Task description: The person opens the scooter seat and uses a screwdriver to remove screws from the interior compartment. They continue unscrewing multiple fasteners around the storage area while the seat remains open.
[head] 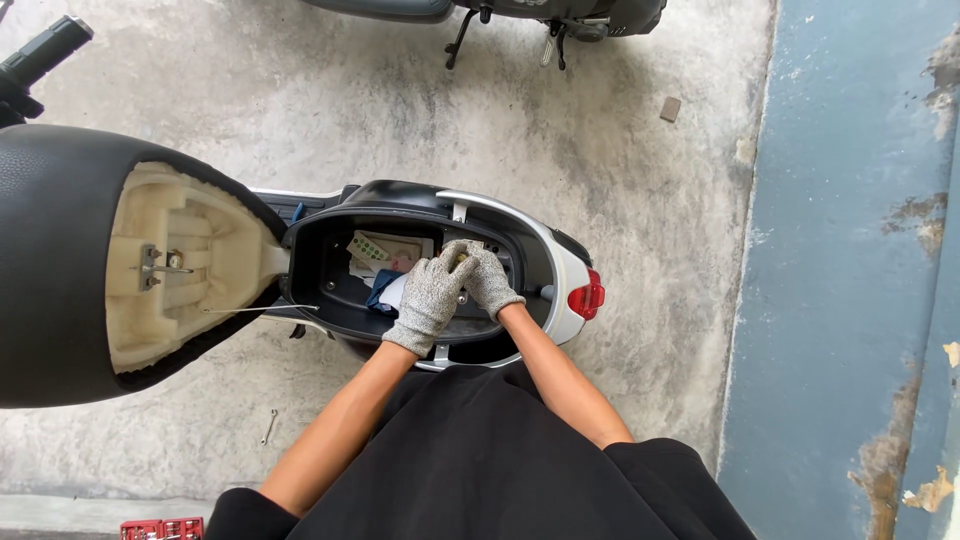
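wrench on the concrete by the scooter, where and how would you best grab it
Take the small wrench by the middle of its thin shaft, coming straight down from above. It lies flat on the concrete floor with open ground around it, so thumb and finger can pinch across the narrow shank. Both gloved hands, left hand and right hand, are inside the scooter's storage tub, so one must come out first.

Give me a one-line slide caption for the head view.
Two gloved hands, left hand and right hand, meet inside a scooter's open storage bin, its seat flipped up, a small wrench on concrete nearby.
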